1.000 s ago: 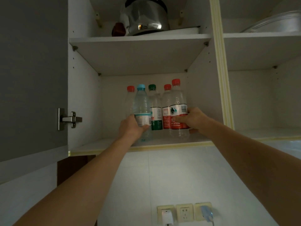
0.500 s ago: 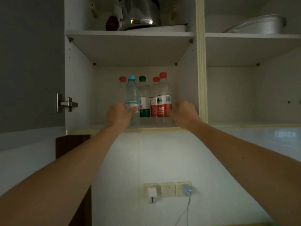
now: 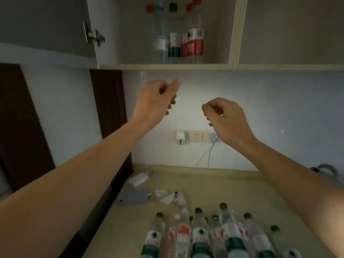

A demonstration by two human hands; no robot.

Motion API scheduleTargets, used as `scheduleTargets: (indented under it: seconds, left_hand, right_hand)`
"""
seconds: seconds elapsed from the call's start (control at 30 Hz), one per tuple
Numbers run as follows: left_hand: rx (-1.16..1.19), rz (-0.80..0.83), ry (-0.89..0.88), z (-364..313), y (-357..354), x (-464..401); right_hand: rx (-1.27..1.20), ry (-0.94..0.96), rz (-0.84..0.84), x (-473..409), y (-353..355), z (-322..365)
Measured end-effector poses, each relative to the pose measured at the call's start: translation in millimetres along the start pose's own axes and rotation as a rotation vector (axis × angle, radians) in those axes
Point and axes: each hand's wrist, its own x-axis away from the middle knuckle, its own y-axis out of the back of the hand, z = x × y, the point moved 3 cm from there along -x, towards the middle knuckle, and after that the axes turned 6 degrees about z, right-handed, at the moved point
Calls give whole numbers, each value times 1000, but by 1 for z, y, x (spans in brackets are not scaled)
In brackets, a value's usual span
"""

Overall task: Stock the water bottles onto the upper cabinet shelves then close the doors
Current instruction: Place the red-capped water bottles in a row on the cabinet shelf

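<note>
the cabinet [image 3: 167, 67] stands open above you with five bottles [image 3: 178, 43] upright on its shelf, more bottles [image 3: 201, 237] wait on the counter [image 3: 232, 183] below, and your left hand [image 3: 155, 101] and right hand [image 3: 226, 116] hang between them, fingers loosely curled and empty, likely free for the next pair.

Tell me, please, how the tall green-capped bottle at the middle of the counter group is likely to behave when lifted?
The green-capped bottle looks tall and narrow, so it may tip if nudged sideways. Its clear plastic seems smooth, perhaps slippery. Neighbouring bottles stand close and could get knocked.
</note>
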Motion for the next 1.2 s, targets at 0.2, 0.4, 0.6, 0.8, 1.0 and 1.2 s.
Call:
scheduleTargets:
  seconds: [0.2,0.4,0.6,0.8,1.0,1.2]
  left_hand:
    - [-7,99,121,51,-20,103]
    - [-54,214,289,132,-35,228]
    - [-25,417,549,223,-63,378]
    - [-132,598,748,317,-111,520]
    - [-114,607,991,423,-182,629]
    - [-65,613,1065,533,-267,721]
  right_hand:
    - [-29,-137,93,107,-39,-20]
    - [-54,-290,160,239,-95,-44]
    - [-33,-589,296,391,-169,-99]
    - [-24,-885,312,529,-226,-195]
    - [-42,-1044,416,634,-298,-313]
    - [67,-1029,612,717,-385,-429]
